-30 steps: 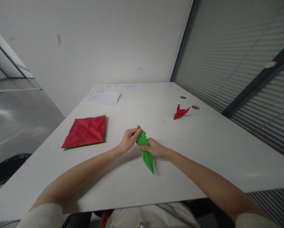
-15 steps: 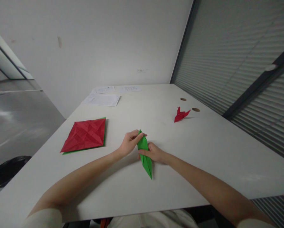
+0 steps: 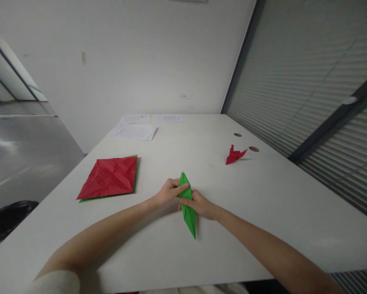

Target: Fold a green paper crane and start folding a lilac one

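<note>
A green folded paper (image 3: 189, 216), long and narrow with pointed ends, is held between both hands above the white table (image 3: 159, 257). My left hand (image 3: 170, 192) pinches its upper half, thumb across the front and fingers behind. Lower down, my right hand (image 3: 200, 203) grips the middle from the right side, its thumb also lying over the front. The two thumbs are close together. One tip of the paper points away from me, the other down toward the table's near edge. The fingers behind the paper are mostly hidden.
Creased red paper sheets (image 3: 110, 177) lie over green ones at the left. A red paper crane (image 3: 235, 155) stands at the right, near two round table holes (image 3: 253, 149). White printed papers (image 3: 134, 131) rest at the back left. Window blinds (image 3: 294, 81) border the right side.
My left hand has slid a little down the green paper, so more of its upper tip shows. My right hand keeps its grip. The camera view has tilted slightly upward.
</note>
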A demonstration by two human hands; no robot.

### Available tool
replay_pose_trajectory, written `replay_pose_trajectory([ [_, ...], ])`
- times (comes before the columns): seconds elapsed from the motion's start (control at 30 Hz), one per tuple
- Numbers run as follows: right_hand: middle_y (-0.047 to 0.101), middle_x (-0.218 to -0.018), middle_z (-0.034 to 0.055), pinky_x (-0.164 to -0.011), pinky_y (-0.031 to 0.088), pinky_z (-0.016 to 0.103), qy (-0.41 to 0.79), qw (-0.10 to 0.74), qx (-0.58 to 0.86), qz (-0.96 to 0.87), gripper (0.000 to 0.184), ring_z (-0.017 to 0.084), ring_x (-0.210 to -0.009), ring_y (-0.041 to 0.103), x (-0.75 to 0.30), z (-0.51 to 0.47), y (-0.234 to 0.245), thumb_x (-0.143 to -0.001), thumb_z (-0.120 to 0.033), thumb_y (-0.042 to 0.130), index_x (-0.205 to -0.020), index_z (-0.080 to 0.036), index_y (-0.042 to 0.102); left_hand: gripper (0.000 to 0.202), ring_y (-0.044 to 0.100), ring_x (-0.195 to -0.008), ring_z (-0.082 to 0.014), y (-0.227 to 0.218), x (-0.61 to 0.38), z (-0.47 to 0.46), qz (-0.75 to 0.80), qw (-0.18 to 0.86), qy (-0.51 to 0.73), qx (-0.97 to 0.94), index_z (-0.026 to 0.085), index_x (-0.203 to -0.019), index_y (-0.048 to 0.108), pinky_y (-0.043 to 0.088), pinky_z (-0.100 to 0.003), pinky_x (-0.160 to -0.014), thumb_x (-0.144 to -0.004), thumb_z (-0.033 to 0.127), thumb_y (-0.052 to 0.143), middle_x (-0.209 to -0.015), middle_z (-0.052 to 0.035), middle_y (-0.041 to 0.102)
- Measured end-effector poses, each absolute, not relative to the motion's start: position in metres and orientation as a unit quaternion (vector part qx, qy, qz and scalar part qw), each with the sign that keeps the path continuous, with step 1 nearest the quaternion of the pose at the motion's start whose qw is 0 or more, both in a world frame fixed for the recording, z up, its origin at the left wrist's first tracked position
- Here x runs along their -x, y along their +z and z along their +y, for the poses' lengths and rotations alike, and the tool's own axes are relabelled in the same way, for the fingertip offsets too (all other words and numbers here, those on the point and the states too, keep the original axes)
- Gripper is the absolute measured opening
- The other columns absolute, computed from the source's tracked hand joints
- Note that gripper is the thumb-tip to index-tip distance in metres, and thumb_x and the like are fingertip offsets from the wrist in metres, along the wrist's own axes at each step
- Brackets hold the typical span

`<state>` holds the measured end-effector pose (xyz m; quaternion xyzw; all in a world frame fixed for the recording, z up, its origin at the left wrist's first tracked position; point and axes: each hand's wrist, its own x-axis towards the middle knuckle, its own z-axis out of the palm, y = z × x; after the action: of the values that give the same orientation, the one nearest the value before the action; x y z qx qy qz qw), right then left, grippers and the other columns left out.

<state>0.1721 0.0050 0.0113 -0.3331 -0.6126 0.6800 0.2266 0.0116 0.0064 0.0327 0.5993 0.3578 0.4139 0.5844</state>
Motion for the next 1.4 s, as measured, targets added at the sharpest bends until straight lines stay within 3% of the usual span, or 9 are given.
replay_pose_trajectory([
  [0.23, 0.064, -0.062, 0.0034, -0.049, 0.042, 0.023, 0.688, 0.231, 0.350, -0.592, 0.056, 0.010, -0.049, 0.053, -0.169, 0.005, 0.009, -0.067, -0.066, 0.066, -0.075, -0.011, 0.068, 0.048, 0.047, -0.038, -0.0079, 0.028, -0.013, 0.006, 0.350, 0.607, 0.441, -0.561, 0.012, -0.061, 0.058, 0.034, -0.021, -0.036, -0.077, 0.057, 0.063, -0.050, 0.0012, 0.052],
  [0.37, 0.066, -0.064, 0.0047, -0.051, 0.042, 0.023, 0.663, 0.263, 0.364, -0.599, 0.054, 0.011, -0.053, 0.055, -0.168, 0.006, 0.007, -0.067, -0.064, 0.067, -0.072, -0.011, 0.068, 0.045, 0.044, -0.038, -0.0064, 0.018, -0.015, 0.003, 0.334, 0.651, 0.444, -0.518, 0.011, -0.063, 0.059, 0.034, -0.021, -0.038, -0.067, 0.053, 0.075, -0.051, 0.0023, 0.051],
  [0.6, 0.065, -0.061, 0.0034, -0.049, 0.040, 0.022, 0.635, 0.243, 0.370, -0.633, 0.050, 0.010, -0.051, 0.054, -0.162, 0.007, 0.002, -0.070, -0.060, 0.067, -0.072, -0.010, 0.070, 0.047, 0.041, -0.042, -0.0048, 0.011, -0.009, -0.005, 0.340, 0.678, 0.472, -0.450, 0.010, -0.054, 0.055, 0.030, -0.020, -0.039, -0.061, 0.049, 0.081, -0.053, 0.0030, 0.046],
  [0.77, 0.067, -0.064, 0.0046, -0.052, 0.041, 0.022, 0.629, 0.245, 0.372, -0.637, 0.051, 0.011, -0.053, 0.056, -0.157, 0.008, 0.002, -0.070, -0.060, 0.067, -0.076, -0.010, 0.072, 0.045, 0.043, -0.046, -0.0051, 0.008, -0.002, -0.004, 0.347, 0.652, 0.478, -0.476, 0.009, -0.055, 0.058, 0.031, -0.021, -0.041, -0.064, 0.048, 0.079, -0.059, 0.0014, 0.048],
  [1.1, 0.061, -0.057, 0.0024, -0.049, 0.038, 0.022, 0.643, 0.239, 0.369, -0.627, 0.063, 0.009, -0.048, 0.050, -0.163, 0.010, 0.009, -0.072, -0.071, 0.058, -0.076, -0.009, 0.072, 0.047, 0.041, -0.035, -0.0071, 0.009, -0.002, 0.001, 0.313, 0.706, 0.446, -0.452, 0.012, -0.059, 0.056, 0.030, -0.022, -0.040, -0.074, 0.054, 0.070, -0.041, 0.0030, 0.046],
  [1.4, 0.062, -0.060, 0.0040, -0.050, 0.039, 0.023, 0.654, 0.237, 0.371, -0.615, 0.069, 0.010, -0.050, 0.052, -0.160, 0.016, 0.011, -0.067, -0.076, 0.058, -0.075, -0.009, 0.071, 0.046, 0.044, -0.044, -0.0047, 0.011, 0.000, 0.006, 0.330, 0.648, 0.494, -0.476, 0.010, -0.058, 0.059, 0.033, -0.021, -0.041, -0.074, 0.051, 0.071, -0.061, 0.0019, 0.047],
])
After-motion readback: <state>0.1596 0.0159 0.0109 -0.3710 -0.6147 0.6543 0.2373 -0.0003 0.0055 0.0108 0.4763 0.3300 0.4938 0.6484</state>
